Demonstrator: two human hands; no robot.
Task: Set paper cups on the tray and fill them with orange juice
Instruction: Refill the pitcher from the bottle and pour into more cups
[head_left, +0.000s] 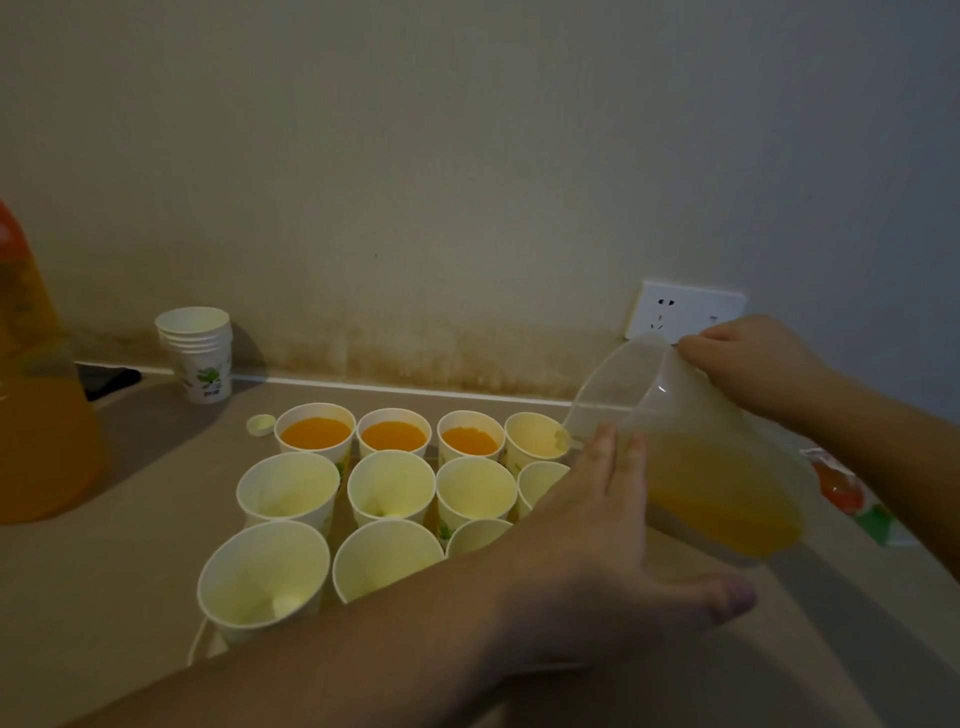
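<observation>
Both hands on tilted jug (717, 467): right hand (753, 364) grips rim, left hand (597, 545) flat against side.

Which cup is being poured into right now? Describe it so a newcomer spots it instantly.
Start at the wall socket, then drop to the grid of paper cups below it. Take the back row nearest the wall: the target cup is its rightmost, under the tilted jug's spout. Its three row neighbours hold deep orange juice; it looks nearly empty.

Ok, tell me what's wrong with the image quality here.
Head view: dim, yellowish light overall; the left hand near the lens is soft and slightly blurred; wide-angle bending bows the counter edge; the juice bottle at the left border is cut off and out of focus.
</observation>
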